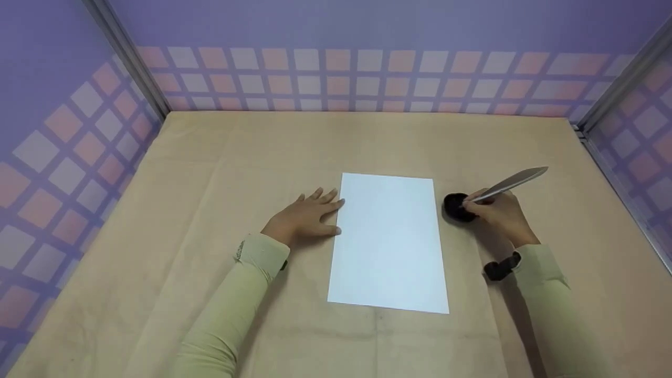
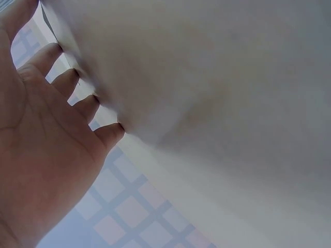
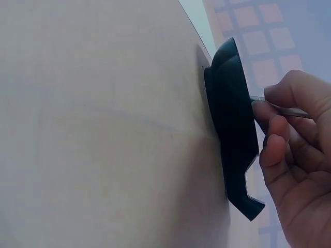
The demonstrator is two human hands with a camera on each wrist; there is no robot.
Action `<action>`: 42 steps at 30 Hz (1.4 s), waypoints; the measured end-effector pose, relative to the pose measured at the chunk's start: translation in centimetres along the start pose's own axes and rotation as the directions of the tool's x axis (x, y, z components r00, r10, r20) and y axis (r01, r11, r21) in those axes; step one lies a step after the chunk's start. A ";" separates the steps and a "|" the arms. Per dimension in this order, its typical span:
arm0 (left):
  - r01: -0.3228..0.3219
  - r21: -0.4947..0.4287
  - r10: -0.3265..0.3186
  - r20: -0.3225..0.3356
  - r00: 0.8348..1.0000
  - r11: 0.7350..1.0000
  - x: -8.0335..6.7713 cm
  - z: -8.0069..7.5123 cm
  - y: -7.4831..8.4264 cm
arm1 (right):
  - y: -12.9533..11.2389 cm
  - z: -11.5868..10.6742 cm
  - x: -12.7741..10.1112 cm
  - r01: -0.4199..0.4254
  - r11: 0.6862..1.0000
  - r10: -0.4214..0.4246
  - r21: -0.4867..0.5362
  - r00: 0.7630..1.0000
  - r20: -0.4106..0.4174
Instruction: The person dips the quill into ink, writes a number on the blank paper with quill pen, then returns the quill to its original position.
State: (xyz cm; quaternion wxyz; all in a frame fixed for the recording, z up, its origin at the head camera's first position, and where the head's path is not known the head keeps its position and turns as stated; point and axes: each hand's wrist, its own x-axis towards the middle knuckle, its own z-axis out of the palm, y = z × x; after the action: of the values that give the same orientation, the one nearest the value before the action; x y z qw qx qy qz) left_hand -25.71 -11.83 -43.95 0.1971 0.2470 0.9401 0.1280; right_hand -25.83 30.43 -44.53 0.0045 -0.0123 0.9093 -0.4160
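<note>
At the centre of the head view a white sheet of paper (image 1: 388,244) lay flat on the beige table (image 1: 210,168). The left hand (image 1: 304,220) rested palm down at the sheet's left edge, fingers straight and slightly spread, the fingertips (image 2: 111,132) touching the table and holding nothing. Right of centre, the right hand (image 1: 499,210) pinched the shaft of a grey feather quill (image 1: 512,184) between curled fingers (image 3: 276,137), the plume slanting toward the upper right of the frame. Its tip met a small black inkwell (image 1: 455,206) standing just beside the paper's right edge.

To dip well, I judged, the tip should go in only shallowly and straight, excess eased off on the rim, the pot kept from tipping toward the sheet, while the flat hand steadied the paper's edge.

Whether the inkwell (image 3: 232,129) held any ink could not be told; its inside was hidden in every view.
</note>
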 end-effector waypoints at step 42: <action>-0.013 -0.013 0.013 0.000 1.000 1.000 0.1 0.1 -0.2 | -3.0 0.9 0.3 -0.043 0.974 0.061 0.221 0.995 -0.075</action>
State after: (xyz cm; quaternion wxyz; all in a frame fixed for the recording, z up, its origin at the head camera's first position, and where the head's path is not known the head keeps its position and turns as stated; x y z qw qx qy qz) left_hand -25.87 -11.97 -44.12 0.1979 0.2520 0.9375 0.1356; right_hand -26.09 27.76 -42.80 -0.0203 0.0292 0.8574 -0.5134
